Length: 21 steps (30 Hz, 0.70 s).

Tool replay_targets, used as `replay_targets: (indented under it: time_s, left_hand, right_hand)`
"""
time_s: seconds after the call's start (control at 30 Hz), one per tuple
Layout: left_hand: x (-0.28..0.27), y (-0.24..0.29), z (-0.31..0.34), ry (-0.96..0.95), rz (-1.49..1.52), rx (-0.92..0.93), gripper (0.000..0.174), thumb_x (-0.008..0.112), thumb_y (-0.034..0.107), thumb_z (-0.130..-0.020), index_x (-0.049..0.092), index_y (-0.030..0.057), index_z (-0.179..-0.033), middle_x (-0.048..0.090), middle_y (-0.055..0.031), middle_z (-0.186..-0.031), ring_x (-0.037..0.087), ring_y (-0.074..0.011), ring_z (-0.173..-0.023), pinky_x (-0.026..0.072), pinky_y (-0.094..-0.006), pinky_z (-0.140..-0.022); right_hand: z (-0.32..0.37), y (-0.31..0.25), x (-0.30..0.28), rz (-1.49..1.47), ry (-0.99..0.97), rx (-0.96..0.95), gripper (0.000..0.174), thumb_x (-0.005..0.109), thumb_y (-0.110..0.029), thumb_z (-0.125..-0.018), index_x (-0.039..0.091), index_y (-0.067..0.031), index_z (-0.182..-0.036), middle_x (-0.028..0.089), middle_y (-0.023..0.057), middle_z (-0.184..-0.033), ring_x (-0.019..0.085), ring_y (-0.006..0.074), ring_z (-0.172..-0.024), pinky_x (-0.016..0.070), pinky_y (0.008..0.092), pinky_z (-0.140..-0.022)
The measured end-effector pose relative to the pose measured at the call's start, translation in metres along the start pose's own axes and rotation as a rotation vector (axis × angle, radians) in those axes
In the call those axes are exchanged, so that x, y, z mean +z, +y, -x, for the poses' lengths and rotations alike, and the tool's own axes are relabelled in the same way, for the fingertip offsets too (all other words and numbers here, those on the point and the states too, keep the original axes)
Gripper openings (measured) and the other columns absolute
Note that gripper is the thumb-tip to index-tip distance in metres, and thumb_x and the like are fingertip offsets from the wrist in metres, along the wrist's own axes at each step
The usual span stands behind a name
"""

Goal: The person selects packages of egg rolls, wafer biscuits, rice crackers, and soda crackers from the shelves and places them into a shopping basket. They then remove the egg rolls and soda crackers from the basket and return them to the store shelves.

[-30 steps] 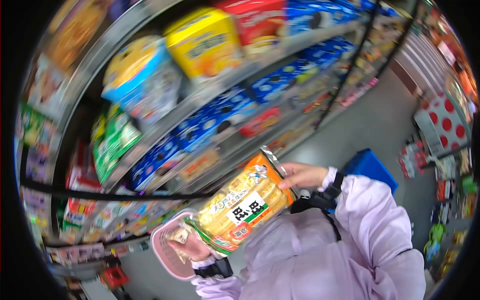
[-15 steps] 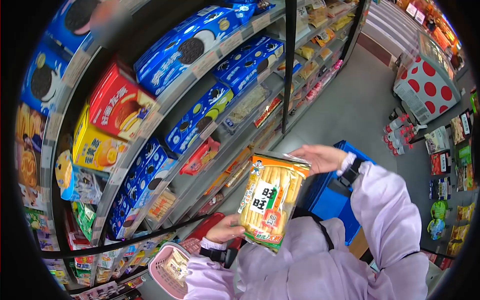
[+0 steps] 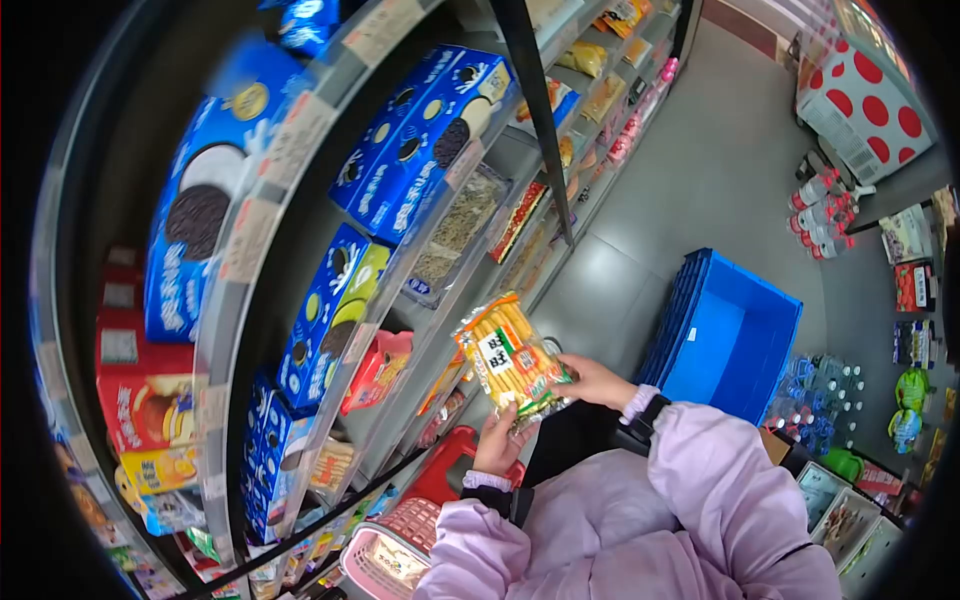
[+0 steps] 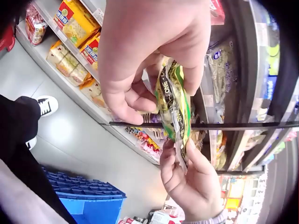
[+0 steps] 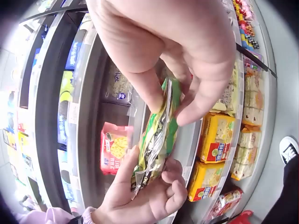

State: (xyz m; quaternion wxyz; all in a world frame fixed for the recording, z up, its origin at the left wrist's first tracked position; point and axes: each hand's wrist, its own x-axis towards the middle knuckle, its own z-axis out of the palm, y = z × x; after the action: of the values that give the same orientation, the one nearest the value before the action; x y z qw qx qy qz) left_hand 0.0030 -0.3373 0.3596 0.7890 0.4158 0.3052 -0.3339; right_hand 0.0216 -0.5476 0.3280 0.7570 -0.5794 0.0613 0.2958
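Observation:
A clear bag of rice crackers [image 3: 500, 345] with an orange and green print hangs in front of the person's chest, beside the shelves. Its lower end is pinched by the left hand [image 3: 493, 442], thumb on the front. At the lower right corner the right hand [image 3: 597, 383] pinches the bag's edge. Seen end-on in the left wrist view, the bag [image 4: 175, 102] shows its crimped green and gold end between the two hands. The right wrist view shows the same narrow end of the bag [image 5: 159, 130] between thumb and fingers of each hand.
Shelves at left hold blue cookie boxes [image 3: 415, 135] and a red snack packet [image 3: 380, 370]. Below the left arm is a pink basket [image 3: 395, 535] with a packet inside, by a red stool [image 3: 440, 475]. A blue crate [image 3: 730, 330] and water bottles [image 3: 820, 395] stand on the floor at right.
The bag has tilted away and moved nearer the shelf. The left hand, spread by the basket a second ago, now pinches the bag's lower end; the right hand's hold has moved from top to lower corner.

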Motion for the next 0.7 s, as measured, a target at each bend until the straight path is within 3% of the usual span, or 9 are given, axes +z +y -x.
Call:
replay_targets:
  time_s: [0.07,0.1,0.2,0.33,0.47,0.57,0.7]
  left_hand:
    - [-0.009,0.009,-0.025,0.054,-0.015,0.063,0.033,0.053,0.019,-0.087,0.044,0.0083,-0.117,0.054,-0.008,-0.11,0.055,-0.0203,-0.093,0.0481,-0.0386,-0.077]
    - [-0.015,0.015,-0.038,0.086,-0.026,0.098,0.03,0.054,0.02,-0.086,0.046,0.0086,-0.113,0.056,-0.0057,-0.101,0.055,-0.0174,-0.083,0.0482,-0.0375,-0.074]
    - [-0.016,0.043,-0.069,0.185,0.043,0.154,0.023,0.056,0.019,-0.085,0.048,0.0095,-0.104,0.055,-0.0031,-0.084,0.052,-0.014,-0.07,0.0476,-0.0345,-0.071]
    - [-0.034,0.075,-0.121,0.249,0.065,0.151,0.025,0.056,0.026,-0.086,0.051,0.0068,-0.1,0.055,-0.0038,-0.08,0.051,-0.0148,-0.067,0.0479,-0.034,-0.069]
    - [-0.045,0.099,-0.163,0.284,0.036,0.149,0.022,0.055,0.023,-0.086,0.051,0.004,-0.097,0.055,-0.0049,-0.08,0.053,-0.0149,-0.069,0.0482,-0.0307,-0.069]
    - [-0.053,0.105,-0.18,0.334,-0.075,0.255,0.02,0.054,0.017,-0.087,0.051,0.0034,-0.102,0.056,-0.0066,-0.087,0.055,-0.0156,-0.079,0.0471,-0.0297,-0.075]
    - [-0.06,0.102,-0.19,0.42,-0.464,0.494,0.03,0.052,0.003,-0.083,0.049,0.0006,-0.113,0.054,-0.0108,-0.109,0.05,-0.019,-0.1,0.0386,-0.0312,-0.089]
  right_hand:
    - [-0.032,-0.002,-0.004,0.163,0.118,-0.15,0.05,0.065,-0.011,-0.076,0.042,0.0011,-0.118,0.054,0.0072,-0.101,0.051,0.0145,-0.091,0.0428,0.027,-0.08]
    - [-0.049,0.002,-0.004,0.242,0.212,-0.2,0.049,0.065,-0.009,-0.075,0.042,0.0011,-0.117,0.055,0.0082,-0.101,0.052,0.0158,-0.092,0.0429,0.0277,-0.08]
    - [-0.102,-0.014,-0.007,0.266,0.197,-0.239,0.04,0.059,-0.001,-0.071,0.048,0.0021,-0.11,0.058,0.0128,-0.092,0.057,0.021,-0.088,0.0443,0.0302,-0.079]
    - [-0.168,-0.022,-0.013,0.529,0.3,-0.399,0.031,0.054,0.002,-0.068,0.054,0.0024,-0.099,0.059,0.0173,-0.084,0.058,0.0295,-0.083,0.0456,0.0351,-0.075]
    - [-0.217,-0.027,-0.017,0.712,0.395,-0.345,0.027,0.05,0.005,-0.065,0.055,0.0012,-0.091,0.056,0.0217,-0.085,0.055,0.0366,-0.086,0.0438,0.0413,-0.075]
    - [-0.238,-0.027,-0.014,0.665,0.501,-0.318,0.027,0.05,0.006,-0.064,0.053,0.0017,-0.09,0.056,0.022,-0.082,0.054,0.037,-0.085,0.0437,0.0423,-0.073]
    - [-0.24,-0.022,-0.009,0.652,0.567,-0.388,0.031,0.047,0.008,-0.065,0.051,0.0017,-0.095,0.054,0.0221,-0.088,0.053,0.0382,-0.082,0.044,0.0422,-0.073]
